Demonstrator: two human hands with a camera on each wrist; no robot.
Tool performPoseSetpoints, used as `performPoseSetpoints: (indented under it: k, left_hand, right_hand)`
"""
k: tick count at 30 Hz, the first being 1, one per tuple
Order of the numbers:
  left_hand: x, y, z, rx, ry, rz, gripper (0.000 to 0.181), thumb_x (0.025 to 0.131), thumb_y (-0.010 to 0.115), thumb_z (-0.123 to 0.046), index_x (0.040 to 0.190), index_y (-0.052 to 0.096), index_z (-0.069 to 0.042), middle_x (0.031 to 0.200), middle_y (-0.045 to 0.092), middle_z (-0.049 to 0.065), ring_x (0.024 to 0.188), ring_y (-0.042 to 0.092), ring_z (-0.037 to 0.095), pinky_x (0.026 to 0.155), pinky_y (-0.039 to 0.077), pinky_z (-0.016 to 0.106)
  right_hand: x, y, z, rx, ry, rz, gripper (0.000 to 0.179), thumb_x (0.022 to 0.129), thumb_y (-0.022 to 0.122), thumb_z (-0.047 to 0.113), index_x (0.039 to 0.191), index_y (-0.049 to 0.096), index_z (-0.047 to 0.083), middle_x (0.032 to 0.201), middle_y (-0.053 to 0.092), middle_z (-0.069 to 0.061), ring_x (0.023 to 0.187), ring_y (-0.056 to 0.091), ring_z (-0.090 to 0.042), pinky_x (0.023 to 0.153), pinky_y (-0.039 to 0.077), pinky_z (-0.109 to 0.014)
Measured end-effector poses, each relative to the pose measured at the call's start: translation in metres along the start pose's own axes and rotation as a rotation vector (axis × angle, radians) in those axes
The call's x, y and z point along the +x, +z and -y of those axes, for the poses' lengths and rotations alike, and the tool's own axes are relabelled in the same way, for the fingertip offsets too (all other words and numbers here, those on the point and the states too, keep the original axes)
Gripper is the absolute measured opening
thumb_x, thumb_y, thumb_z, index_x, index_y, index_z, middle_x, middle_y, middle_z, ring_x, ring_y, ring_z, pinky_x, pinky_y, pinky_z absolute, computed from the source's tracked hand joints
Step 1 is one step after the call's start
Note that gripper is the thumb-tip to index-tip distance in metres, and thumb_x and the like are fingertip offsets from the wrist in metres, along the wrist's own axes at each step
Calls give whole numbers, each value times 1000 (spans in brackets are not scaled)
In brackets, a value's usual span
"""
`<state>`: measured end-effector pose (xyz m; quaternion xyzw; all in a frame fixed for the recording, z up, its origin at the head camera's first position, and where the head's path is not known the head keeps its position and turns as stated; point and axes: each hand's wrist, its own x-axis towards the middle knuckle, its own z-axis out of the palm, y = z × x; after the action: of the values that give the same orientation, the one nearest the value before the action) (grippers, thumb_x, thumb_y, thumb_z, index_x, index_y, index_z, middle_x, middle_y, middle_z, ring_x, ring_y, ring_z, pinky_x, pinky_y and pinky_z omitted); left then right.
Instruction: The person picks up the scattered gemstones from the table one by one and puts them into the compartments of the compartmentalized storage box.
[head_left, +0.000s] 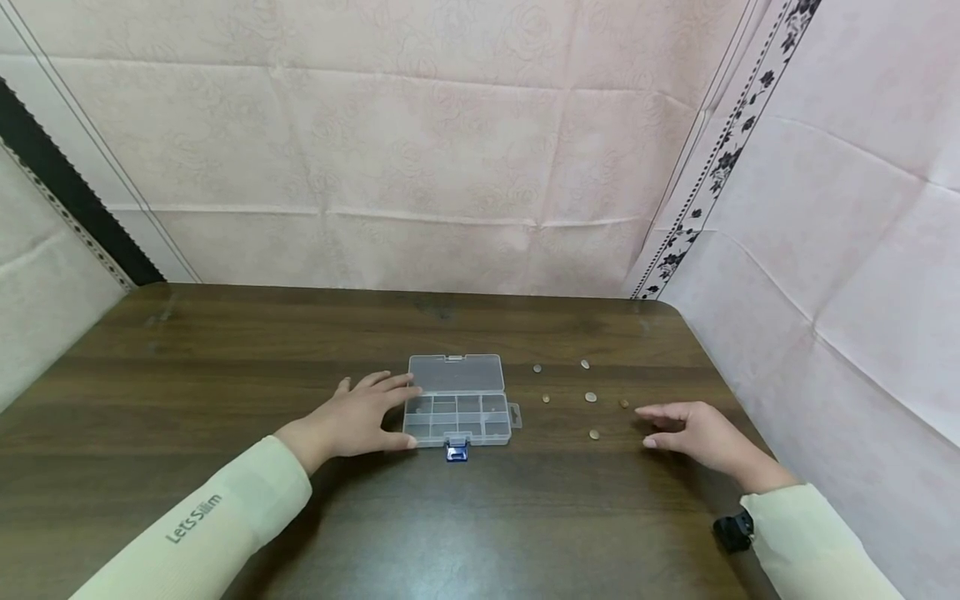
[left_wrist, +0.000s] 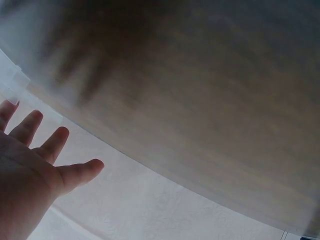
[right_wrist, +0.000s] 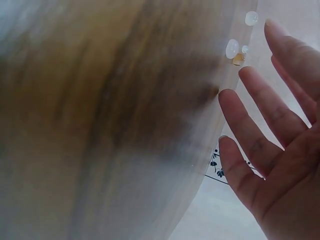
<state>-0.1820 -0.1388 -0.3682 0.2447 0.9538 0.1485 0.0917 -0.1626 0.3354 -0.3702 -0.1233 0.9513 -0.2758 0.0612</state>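
Observation:
A clear plastic compartment box point(head_left: 457, 419) lies on the table with its lid point(head_left: 456, 372) folded back and a blue latch point(head_left: 457, 452) at the front. My left hand point(head_left: 360, 419) rests at the box's left side, fingers spread over its edge and thumb by the front corner. To the right of the box lie several small round button-like pieces, among them a whitish one point(head_left: 591, 397) and a brown one point(head_left: 624, 403). Just right of the brown piece hovers my right hand point(head_left: 690, 429), thumb and fingers apart with nothing between them. The right wrist view shows its fingers loosely extended.
The brown wood-grain table point(head_left: 225, 358) carries the box and pieces. Pale patterned cloth point(head_left: 420, 150) hangs behind it, and more cloth point(head_left: 847, 250) closes off the right side. A dark band point(head_left: 735, 531) sits around my right wrist.

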Motion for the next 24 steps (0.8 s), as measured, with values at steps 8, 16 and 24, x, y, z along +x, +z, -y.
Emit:
performPoseSetpoints:
  k: [8, 16, 24]
  left_hand:
    - [1, 0, 1, -1, -1, 3, 75, 84, 67, -55, 146, 44, -21, 156, 32, 5, 143, 23, 37, 102, 11, 76]
    - [0, 0, 1, -6, 4, 0, 75, 84, 67, -55, 146, 44, -21, 156, 32, 6, 143, 23, 37, 102, 12, 76]
    - [0, 0, 0, -5, 1, -3, 75, 83, 68, -55, 146, 44, -21, 155, 33, 5, 143, 24, 36, 102, 13, 76]
  right_hand:
    - [0, -1, 2, -18, 16, 21, 39, 82, 78, 24, 114, 71, 4, 110, 70, -13, 100, 65, -29, 82, 52, -38]
    - [2, 1, 0, 10, -4, 45, 30, 80, 78, 13, 108, 73, 3, 93, 72, -1, 84, 63, -10, 71, 49, -22]
    - [4, 2, 0, -40, -47, 46, 26, 79, 78, 10, 104, 74, 3, 87, 70, 2, 80, 62, -9, 68, 49, -24]
